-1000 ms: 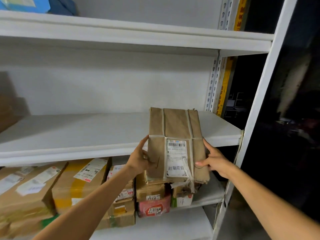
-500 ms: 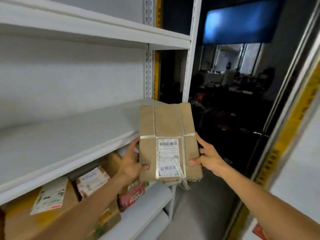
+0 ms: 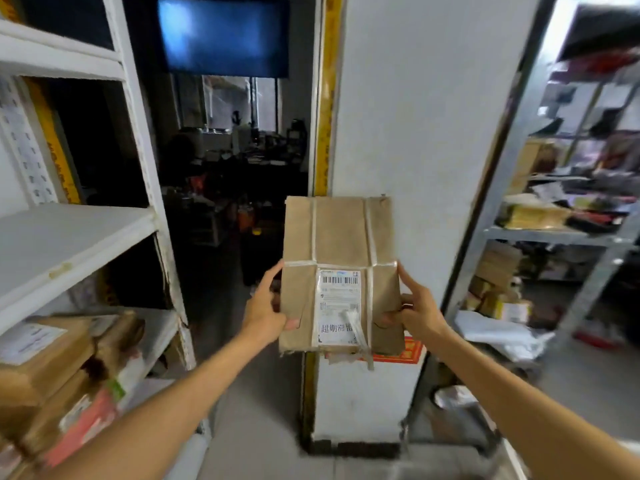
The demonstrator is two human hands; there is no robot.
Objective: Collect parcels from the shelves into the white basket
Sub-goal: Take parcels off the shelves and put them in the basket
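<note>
A flat brown paper parcel (image 3: 339,244), tied with white string and bearing a white barcode label, is held upright in mid-air at the centre. My left hand (image 3: 263,310) grips its left edge, thumb on the front. My right hand (image 3: 417,308) grips its right edge the same way. The white shelf (image 3: 52,244) it came from stands at the left, apart from the parcel. No white basket is in view.
Several brown boxes (image 3: 52,368) fill the lower left shelf. A white pillar (image 3: 408,140) stands straight ahead behind the parcel. A metal rack (image 3: 554,237) with cluttered goods is at the right. A dark doorway opens ahead at the left, with grey floor below.
The view has swung right, away from the white shelf. Both hands carried the parcel off the shelf and now hold it in front of the white pillar.
</note>
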